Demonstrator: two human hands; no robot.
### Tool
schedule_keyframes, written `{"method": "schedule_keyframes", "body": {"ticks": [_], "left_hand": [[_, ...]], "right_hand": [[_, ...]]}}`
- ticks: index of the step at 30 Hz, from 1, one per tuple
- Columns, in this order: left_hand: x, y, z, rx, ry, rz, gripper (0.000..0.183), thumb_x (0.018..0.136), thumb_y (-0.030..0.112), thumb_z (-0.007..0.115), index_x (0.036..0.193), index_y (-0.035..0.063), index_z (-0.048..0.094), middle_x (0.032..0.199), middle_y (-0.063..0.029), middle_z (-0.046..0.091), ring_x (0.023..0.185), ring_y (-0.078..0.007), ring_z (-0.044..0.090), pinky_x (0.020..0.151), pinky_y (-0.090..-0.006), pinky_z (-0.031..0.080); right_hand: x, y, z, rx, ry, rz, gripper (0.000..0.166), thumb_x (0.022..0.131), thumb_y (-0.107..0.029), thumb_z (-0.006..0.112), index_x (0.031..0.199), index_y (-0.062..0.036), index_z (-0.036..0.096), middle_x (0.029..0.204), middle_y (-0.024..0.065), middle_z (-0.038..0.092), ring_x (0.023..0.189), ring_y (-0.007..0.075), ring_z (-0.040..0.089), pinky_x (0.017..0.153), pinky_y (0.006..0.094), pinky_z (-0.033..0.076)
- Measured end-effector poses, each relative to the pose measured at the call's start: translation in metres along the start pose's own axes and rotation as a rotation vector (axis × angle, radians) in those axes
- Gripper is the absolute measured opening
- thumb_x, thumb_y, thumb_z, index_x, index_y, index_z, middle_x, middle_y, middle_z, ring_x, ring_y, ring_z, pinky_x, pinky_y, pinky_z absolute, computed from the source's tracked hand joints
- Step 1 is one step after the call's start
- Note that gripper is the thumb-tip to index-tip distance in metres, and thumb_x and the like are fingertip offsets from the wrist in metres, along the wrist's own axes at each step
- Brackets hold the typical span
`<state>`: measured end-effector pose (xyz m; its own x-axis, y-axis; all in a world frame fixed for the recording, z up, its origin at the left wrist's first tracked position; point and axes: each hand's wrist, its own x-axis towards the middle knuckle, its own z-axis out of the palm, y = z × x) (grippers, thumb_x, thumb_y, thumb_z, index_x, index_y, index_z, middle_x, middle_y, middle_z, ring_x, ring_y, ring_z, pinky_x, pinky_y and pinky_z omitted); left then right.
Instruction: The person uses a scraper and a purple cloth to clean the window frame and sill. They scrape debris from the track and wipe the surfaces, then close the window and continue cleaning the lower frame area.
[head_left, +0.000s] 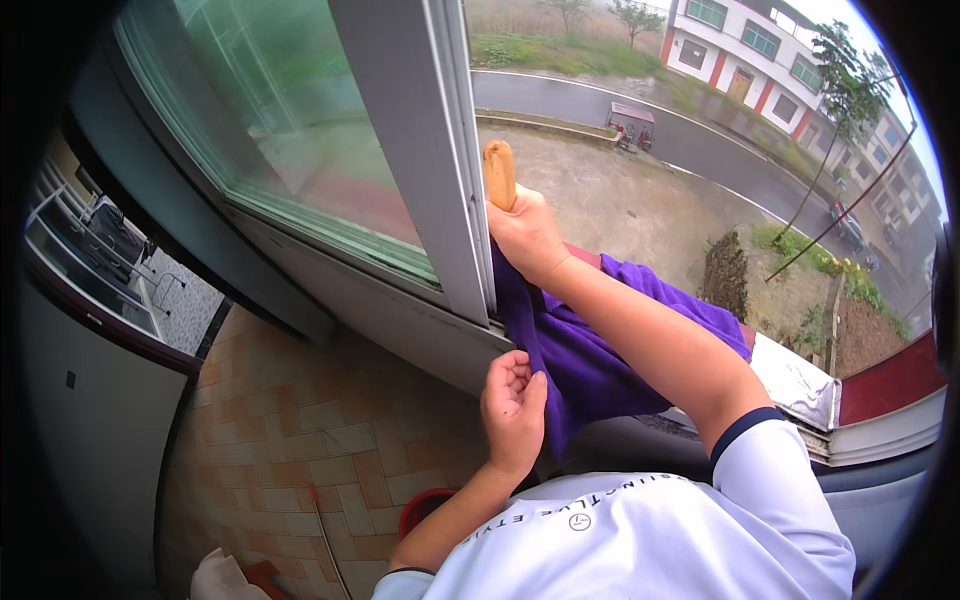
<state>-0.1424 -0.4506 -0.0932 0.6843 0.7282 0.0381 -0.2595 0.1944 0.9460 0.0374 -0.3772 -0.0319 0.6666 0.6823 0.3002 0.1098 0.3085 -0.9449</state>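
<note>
A piece of light wood with a rounded end (499, 176), its lower part hidden, is gripped in my right hand (529, 234) beside the window sash's edge. What tool it belongs to cannot be seen. A purple cloth (592, 367) lies draped over the sill, bunched beneath my right forearm. Its narrow edge runs up along the sash frame (409, 150) towards my right hand. Lower down, my left hand (514, 412) pinches that edge between thumb and curled fingers. The glass pane (300, 142) stands left of both hands.
The window opening on the right gives onto a yard (570, 180) and a road below. Behind my left arm, a red bucket (420, 510) stands on the tiled floor (300, 420), near a thin pole (326, 532). A doorway (184, 292) lies at far left.
</note>
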Motion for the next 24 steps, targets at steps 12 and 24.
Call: {"method": "schedule_keyframes", "body": {"ticks": [12, 24], "left_hand": [[0.009, -0.017, 0.006, 0.028, 0.090, 0.007, 0.023, 0.088, 0.000, 0.052, 0.111, 0.0003, 0.048, 0.095, -0.0036, 0.055, 0.083, -0.0078, 0.052, 0.074, -0.0195, 0.043], [0.014, -0.004, 0.011, 0.022, 0.088, 0.015, 0.022, 0.088, -0.001, 0.050, 0.110, -0.0009, 0.049, 0.095, -0.0059, 0.058, 0.083, -0.0088, 0.054, 0.075, -0.0202, 0.044]], "right_hand": [[0.030, 0.009, 0.014, 0.077, -0.133, 0.086, 0.040, 0.086, -0.039, 0.062, 0.081, 0.0008, 0.060, 0.065, 0.0038, 0.056, 0.060, 0.0105, 0.050, 0.056, 0.0289, 0.043], [0.024, -0.004, -0.003, 0.224, -0.194, 0.186, 0.030, 0.088, -0.032, 0.063, 0.073, -0.0067, 0.059, 0.059, -0.0035, 0.048, 0.051, 0.0056, 0.042, 0.047, 0.0237, 0.033]]}}
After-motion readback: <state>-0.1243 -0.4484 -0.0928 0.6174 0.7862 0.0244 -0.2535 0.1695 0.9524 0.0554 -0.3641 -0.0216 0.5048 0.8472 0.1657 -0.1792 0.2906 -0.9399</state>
